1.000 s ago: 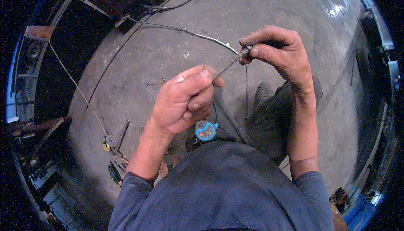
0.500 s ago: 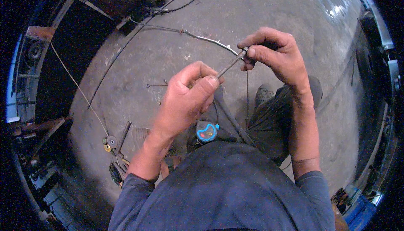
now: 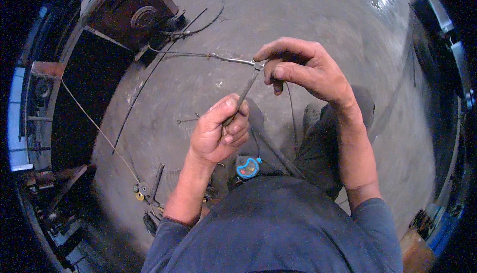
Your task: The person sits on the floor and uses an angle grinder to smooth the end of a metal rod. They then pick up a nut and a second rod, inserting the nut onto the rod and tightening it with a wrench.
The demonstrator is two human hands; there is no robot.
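My left hand (image 3: 221, 126) is closed around a thin dark grey rod (image 3: 247, 90), its thumb laid along it. The rod slants up and right, with a small collar-like piece at its upper end. My right hand (image 3: 303, 69) is at that end, index finger stretched over it and thumb apart from the index finger; whether a fingertip touches the rod is hard to tell. Beyond the hands, a shiny bent metal tube (image 3: 233, 60) joined to a darker cable (image 3: 181, 53) runs leftward. Its right end passes behind the rod's tip and my fingers.
A dark boxy machine (image 3: 131, 17) stands far left, with a looped black cable (image 3: 222, 7) beside it. Tools (image 3: 156, 183) and a pulley-like piece (image 3: 144, 188) lie lower left, where a taut thin cord (image 3: 92, 116) ends. A blue-rimmed gadget (image 3: 248, 167) hangs at my waist.
The right thumb and fingers have loosened from the rod's upper end. My left hand has turned palm-up, tilting the rod more upright. The view has shifted slightly.
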